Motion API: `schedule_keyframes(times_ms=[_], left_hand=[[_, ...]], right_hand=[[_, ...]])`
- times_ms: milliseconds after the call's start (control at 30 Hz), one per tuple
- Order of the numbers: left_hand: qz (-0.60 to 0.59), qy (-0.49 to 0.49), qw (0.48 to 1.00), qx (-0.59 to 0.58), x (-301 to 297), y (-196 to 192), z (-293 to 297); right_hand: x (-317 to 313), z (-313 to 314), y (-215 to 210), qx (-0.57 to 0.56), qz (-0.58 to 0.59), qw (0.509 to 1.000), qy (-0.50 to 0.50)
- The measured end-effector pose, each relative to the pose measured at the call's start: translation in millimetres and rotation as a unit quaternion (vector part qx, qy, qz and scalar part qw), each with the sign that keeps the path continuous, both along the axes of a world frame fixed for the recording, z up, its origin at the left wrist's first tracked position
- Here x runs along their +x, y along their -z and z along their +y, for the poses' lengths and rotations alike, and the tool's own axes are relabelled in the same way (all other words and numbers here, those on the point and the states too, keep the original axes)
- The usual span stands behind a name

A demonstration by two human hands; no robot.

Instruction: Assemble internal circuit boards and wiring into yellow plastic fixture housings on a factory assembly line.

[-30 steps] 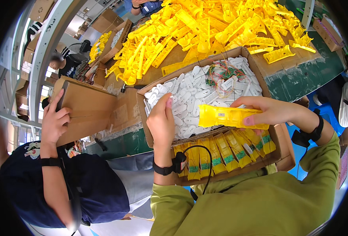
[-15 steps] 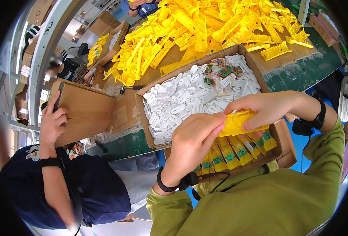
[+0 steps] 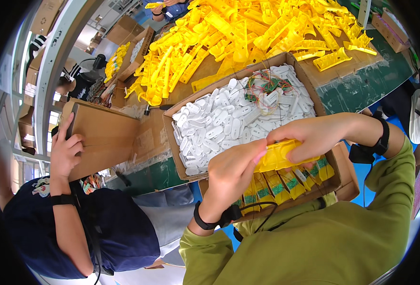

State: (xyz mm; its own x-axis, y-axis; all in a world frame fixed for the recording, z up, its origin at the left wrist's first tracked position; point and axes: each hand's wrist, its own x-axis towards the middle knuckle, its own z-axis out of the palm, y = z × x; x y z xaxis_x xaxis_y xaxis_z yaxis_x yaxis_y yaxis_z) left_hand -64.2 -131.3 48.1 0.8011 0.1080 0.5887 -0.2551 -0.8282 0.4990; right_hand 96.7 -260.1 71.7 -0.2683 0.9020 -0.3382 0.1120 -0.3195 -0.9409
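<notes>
Both hands on one yellow housing (image 3: 279,156).
I see left hand (image 3: 231,173) and right hand (image 3: 312,137) fingers clenched around it; finished row (image 3: 286,183) below them, white parts (image 3: 229,126) beyond, plenty left.

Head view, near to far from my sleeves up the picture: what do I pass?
Row of packed yellow pieces → yellow piece held in both hands → box of white parts → heap of yellow parts.

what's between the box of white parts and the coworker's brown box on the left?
Head view: between the box of white parts and the brown box lies a flattened cardboard sheet on the green table.
</notes>
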Motion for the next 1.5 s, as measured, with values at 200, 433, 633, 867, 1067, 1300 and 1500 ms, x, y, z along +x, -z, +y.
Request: schedule_keyframes(times_ms=[200,433,633,867,1067,1300,1500], left_hand=[[0.013,0.047,0.999,0.017,0,1,5],[0.213,0.127,0.943,-0.221,-11,7,16],[0.331,0.139,0.893,-0.272,-12,11,14],[0.361,0.193,0.897,-0.170,-14,18,6],[0.362,0.153,0.886,-0.247,-26,29,10],[0.313,0.126,0.888,-0.311,-35,29,10],[0.330,0.128,0.878,-0.323,-32,34,20]], right_hand=[[3,1,-4,-0.029,0.009,0.999,-0.028],[-7,-10,11,0.123,-0.201,0.972,-0.020],[-18,-9,-14,0.018,-0.241,0.968,-0.072],[-2,-1,1,0.103,-0.184,0.957,-0.198],[68,24,2,0.128,-0.302,0.928,0.179],[81,85,41,0.274,-0.533,0.796,0.082],[94,87,47,0.216,-0.548,0.808,0.022]])
